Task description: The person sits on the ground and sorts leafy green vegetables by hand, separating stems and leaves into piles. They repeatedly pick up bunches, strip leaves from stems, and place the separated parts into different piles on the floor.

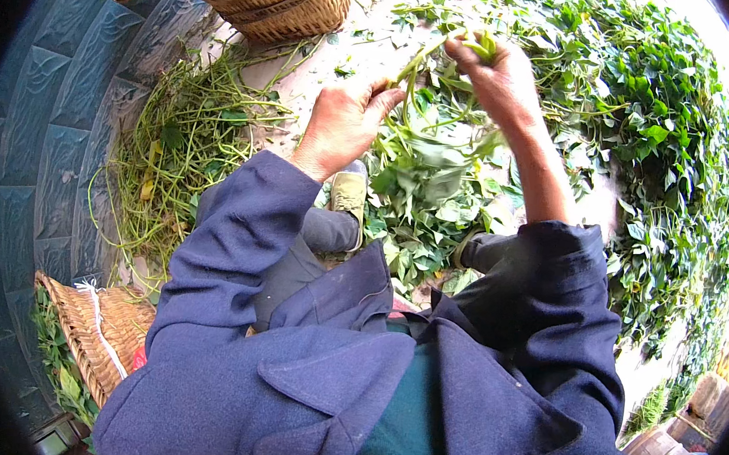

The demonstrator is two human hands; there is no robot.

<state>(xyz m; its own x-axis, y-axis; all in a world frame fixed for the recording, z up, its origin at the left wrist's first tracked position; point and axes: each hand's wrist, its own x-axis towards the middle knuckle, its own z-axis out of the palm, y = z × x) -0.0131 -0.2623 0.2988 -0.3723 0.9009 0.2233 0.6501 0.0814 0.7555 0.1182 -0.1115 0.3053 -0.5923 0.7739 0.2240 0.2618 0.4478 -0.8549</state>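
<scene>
My left hand (pixel 346 122) pinches a green leafy vine (pixel 416 63) between thumb and fingers. Farther out and to the right, my right hand (pixel 498 77) is closed around the upper part of the same stems, with pale green stalks showing above its fingers. Blurred leaves (pixel 438 169) hang from the vine below and between both hands. Under them, a layer of loose green leaves (pixel 415 245) covers the ground between my shoes. To the left of my left hand lies a tangled heap of mostly bare stems (pixel 197 128).
A woven wicker basket (pixel 287 0) stands at the upper left. Another wicker basket (pixel 102 328), holding leaves, is at the lower left beside a dark tiled wall (pixel 27 146). A large mound of leafy vines (pixel 658 136) fills the right side. My left shoe (pixel 348 193) rests near the leaves.
</scene>
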